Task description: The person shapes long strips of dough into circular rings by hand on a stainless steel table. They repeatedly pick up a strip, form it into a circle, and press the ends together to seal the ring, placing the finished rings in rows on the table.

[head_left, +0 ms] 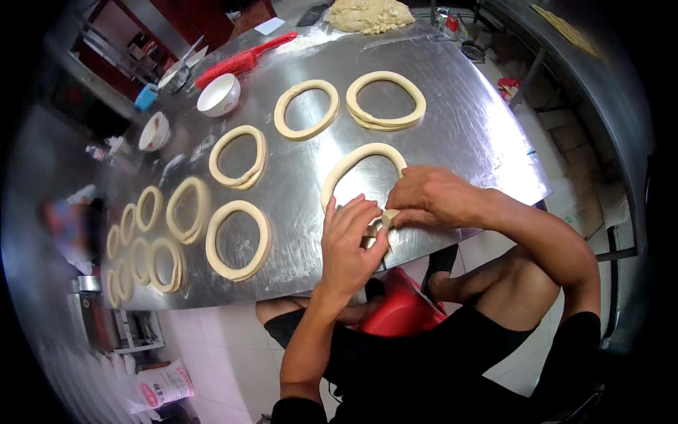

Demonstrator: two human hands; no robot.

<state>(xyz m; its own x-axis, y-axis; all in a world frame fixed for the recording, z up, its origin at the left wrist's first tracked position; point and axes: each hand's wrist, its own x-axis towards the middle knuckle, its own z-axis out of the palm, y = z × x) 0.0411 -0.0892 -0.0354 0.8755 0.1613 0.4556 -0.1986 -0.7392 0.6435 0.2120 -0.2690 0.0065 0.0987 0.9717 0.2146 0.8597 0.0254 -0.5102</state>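
Observation:
A pale dough rope (pixel 364 151) lies curved into a loop on the steel table (pixel 311 205), its two ends meeting near the front edge. My left hand (pixel 349 244) closes around the left end, thumb and fingers on either side of it. The other end, a blunt cut face (pixel 389 217), is pinched by my right hand (pixel 434 198). A small gap seems to lie between the ends; fingers hide part of both. Just to the left rests a finished-looking dough ring (pixel 264 251), and beyond the loop lies another ring (pixel 417 120).
Several more dough rings (pixel 205 212) spread leftward. Toward the back are white bowls (pixel 219 95), a red brush (pixel 236 65) and a large dough mass (pixel 371 15). A red stool (pixel 402 307) stands below the table edge; another person (pixel 74 226) is at far left.

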